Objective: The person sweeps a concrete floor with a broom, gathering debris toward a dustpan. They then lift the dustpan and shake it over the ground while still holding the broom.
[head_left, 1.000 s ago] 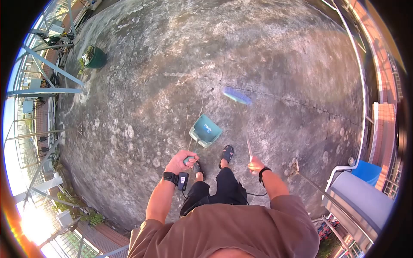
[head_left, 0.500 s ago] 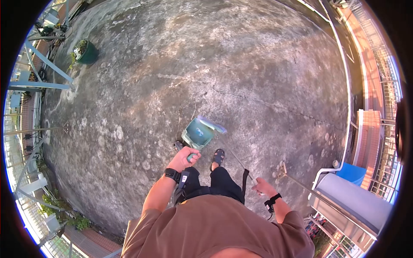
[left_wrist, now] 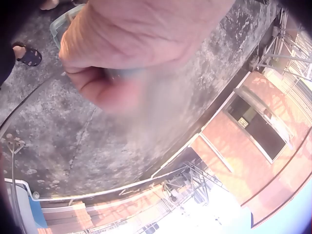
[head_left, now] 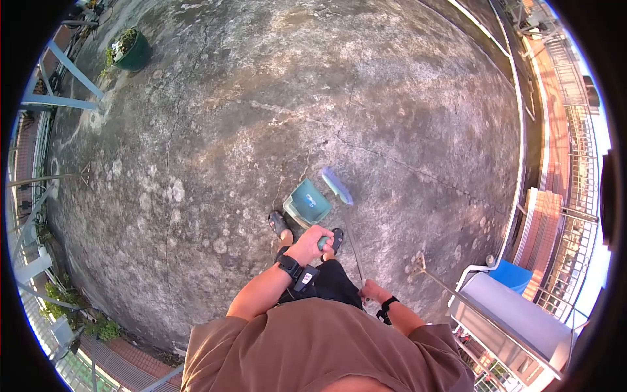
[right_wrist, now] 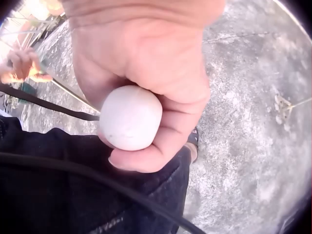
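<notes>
In the head view my left hand (head_left: 311, 245) grips the green end of the dustpan's handle. Below it, the pale green dustpan (head_left: 307, 204) rests on the concrete in front of my feet, with a small bluish-white patch inside. My right hand (head_left: 374, 291), low by my right thigh, holds the broom's thin stick (head_left: 355, 247). The broom's lilac-and-blue head (head_left: 337, 185) lies slanted just right of the dustpan's far corner. In the right wrist view, fingers wrap the stick's rounded white end (right_wrist: 130, 118). The left wrist view shows curled fingers (left_wrist: 100, 87), with the handle mostly hidden.
Worn concrete (head_left: 215, 150) with cracks surrounds my sandalled feet. A potted plant (head_left: 134, 52) stands far left, near blue metal struts (head_left: 73, 70). To the right are a pole (head_left: 450, 282), a grey cylindrical tank (head_left: 519, 317), a blue object (head_left: 511, 277) and a white pipe (head_left: 520, 137).
The broom head has swung from ahead of the dustpan toward me, past its far edge, and now lies at its right. My left hand has shifted right; my feet have stepped.
</notes>
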A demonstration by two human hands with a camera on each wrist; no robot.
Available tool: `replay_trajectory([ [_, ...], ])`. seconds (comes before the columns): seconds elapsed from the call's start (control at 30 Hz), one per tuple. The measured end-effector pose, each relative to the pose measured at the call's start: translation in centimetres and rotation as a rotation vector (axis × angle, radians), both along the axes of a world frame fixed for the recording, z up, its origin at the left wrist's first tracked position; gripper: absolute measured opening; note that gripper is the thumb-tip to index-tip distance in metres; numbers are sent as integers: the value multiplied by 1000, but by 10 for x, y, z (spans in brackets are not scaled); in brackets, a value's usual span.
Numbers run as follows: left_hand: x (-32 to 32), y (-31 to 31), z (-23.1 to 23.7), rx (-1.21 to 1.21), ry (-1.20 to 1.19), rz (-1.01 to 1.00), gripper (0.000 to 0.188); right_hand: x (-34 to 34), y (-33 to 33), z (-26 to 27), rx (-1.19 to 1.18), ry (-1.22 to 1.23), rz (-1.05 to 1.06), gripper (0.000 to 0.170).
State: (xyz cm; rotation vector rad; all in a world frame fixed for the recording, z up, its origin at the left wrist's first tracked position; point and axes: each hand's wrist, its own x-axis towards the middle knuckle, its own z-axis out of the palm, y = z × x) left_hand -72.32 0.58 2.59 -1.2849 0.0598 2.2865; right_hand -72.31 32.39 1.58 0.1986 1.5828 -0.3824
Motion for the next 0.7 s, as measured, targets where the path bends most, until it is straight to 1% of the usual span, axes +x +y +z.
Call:
replay_trajectory([
  [0.07, 3, -9, 1, -17, 36, -14, 9, -2, 10, 20, -18, -17, -66, 10],
  [0.1, 2, -14, 3, -13, 49, -8, 9, -10, 9, 29, -15, -4, -61, 10],
  [0.17, 2, -25, 7, 42, 27, -45, 6, -24, -1, 62, 4, 20, -349, 14],
  [0.2, 4, -30, 1, 99, 61, -39, 7, -33, -12, 76, -8, 14, -413, 15],
  [0.23, 3, -36, 0, 92, 69, -37, 7, -39, -13, 74, -16, 20, -411, 15],
  [0.3, -3, -52, -2, 152, 34, 15, 8, -58, -14, 63, -43, 139, -387, 14],
  [0.33, -7, -60, 0, 147, 83, 24, 8, -74, -20, 61, -55, 136, -389, 14],
  [0.4, -19, -75, 5, 146, 93, 33, 8, -121, -41, 58, -131, 236, -367, 12],
  [0.47, -37, -88, 19, 117, 108, 25, 8, -177, -36, 13, -245, 326, -365, 12],
  [0.53, -60, -96, 23, 86, 64, 44, 8, -247, -52, -11, -334, 445, -288, 15],
  [0.57, -71, -98, 23, 72, 27, 66, 8, -284, -68, -14, -300, 403, -341, 14],
  [0.6, -81, -100, 17, 29, 15, 29, 8, -319, -81, -16, -263, 358, -390, 14],
  [0.67, -97, -101, 5, 15, 20, 64, 8, -381, -91, -38, -346, 384, -420, 12],
  [0.7, -107, -105, 4, 19, 41, 94, 9, -408, -101, -44, -313, 368, -393, 10],
])
